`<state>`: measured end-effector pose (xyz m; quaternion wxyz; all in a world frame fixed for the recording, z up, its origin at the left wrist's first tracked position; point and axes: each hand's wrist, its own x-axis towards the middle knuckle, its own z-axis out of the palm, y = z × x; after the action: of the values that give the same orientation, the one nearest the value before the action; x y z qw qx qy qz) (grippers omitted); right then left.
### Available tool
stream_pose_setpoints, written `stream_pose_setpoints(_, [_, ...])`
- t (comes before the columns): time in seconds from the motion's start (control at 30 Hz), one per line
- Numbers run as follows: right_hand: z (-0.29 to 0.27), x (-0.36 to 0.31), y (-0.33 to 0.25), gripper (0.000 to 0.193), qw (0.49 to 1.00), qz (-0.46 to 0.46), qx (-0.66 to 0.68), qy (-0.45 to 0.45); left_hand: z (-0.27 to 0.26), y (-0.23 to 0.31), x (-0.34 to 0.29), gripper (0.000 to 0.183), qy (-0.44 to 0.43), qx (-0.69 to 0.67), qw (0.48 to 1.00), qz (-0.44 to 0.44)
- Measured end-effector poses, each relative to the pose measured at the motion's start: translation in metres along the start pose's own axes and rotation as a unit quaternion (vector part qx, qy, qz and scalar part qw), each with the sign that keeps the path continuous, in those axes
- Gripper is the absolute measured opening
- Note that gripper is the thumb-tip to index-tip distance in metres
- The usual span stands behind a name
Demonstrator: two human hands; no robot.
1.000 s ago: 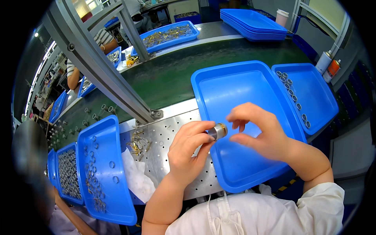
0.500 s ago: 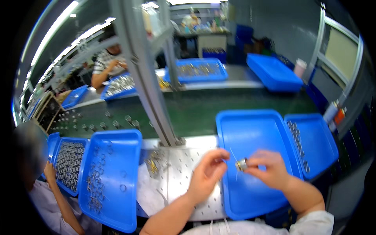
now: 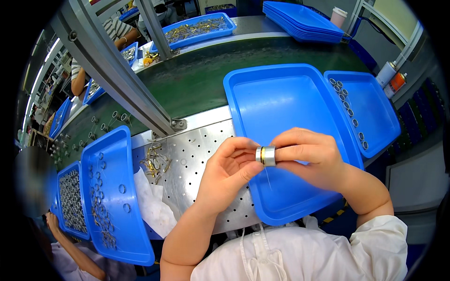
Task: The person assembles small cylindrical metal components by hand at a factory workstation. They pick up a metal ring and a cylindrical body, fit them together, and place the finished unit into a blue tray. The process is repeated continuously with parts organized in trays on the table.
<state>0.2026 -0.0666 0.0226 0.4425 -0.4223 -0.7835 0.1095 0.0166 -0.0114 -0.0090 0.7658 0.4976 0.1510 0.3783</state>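
Note:
A small silver metal cylinder with a yellow band [image 3: 266, 156] is held level in front of me, a thin wire hanging from it. My right hand [image 3: 314, 157] pinches its right end between thumb and fingers. At its left end, the curled fingers and thumb of my left hand [image 3: 225, 171] close on it. Both hands are over the left part of a large blue tray [image 3: 281, 96], whose visible floor holds no parts. The inner fingertips of each hand are partly hidden.
At right, a smaller blue tray [image 3: 383, 112] holds several metal rings. A perforated metal plate [image 3: 199, 157] carries yellowish scraps [image 3: 155, 161] and white paper [image 3: 157, 208]. Left stands a blue tray with wired rings [image 3: 119, 164]. A metal post [image 3: 112, 70] rises beside the green belt [image 3: 201, 79]. A co-worker's arm [image 3: 77, 250] is at far left.
My view has tilted downward. My left hand has come across to the cylinder, which my right hand held alone before, and both hands now meet at it.

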Motion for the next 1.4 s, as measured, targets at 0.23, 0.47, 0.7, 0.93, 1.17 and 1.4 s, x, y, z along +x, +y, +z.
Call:
stream_pose_setpoints(0.23, [-0.011, -0.011, -0.011, 0.016, 0.918, 0.298, 0.252, -0.072, 0.000, -0.006, -0.001, 0.036, -0.015, 0.234, 0.956, 0.176])
stream_pose_setpoints(0.47, [-0.004, -0.022, -0.011, 0.015, 0.972, 0.183, 0.150, -0.005, 0.008, -0.007, -0.001, 0.036, 0.005, 0.196, 0.969, 0.148])
stream_pose_setpoints(0.7, [-0.002, -0.022, -0.011, 0.019, 0.995, 0.090, 0.048, -0.005, 0.004, -0.006, -0.005, 0.033, -0.005, 0.041, 0.999, 0.017])
stream_pose_setpoints(0.93, [-0.003, -0.025, -0.012, 0.021, 0.978, 0.163, 0.130, -0.009, 0.004, -0.010, -0.003, 0.035, -0.035, 0.174, 0.975, 0.130])
stream_pose_setpoints(1.17, [0.001, -0.030, -0.011, 0.023, 0.991, 0.113, 0.074, 0.006, 0.008, -0.009, -0.004, 0.034, -0.017, 0.090, 0.992, 0.087])
stream_pose_setpoints(1.4, [0.002, -0.032, -0.009, 0.024, 0.995, 0.082, 0.056, 0.020, 0.006, -0.001, -0.004, 0.038, -0.006, -0.030, 0.991, -0.132])
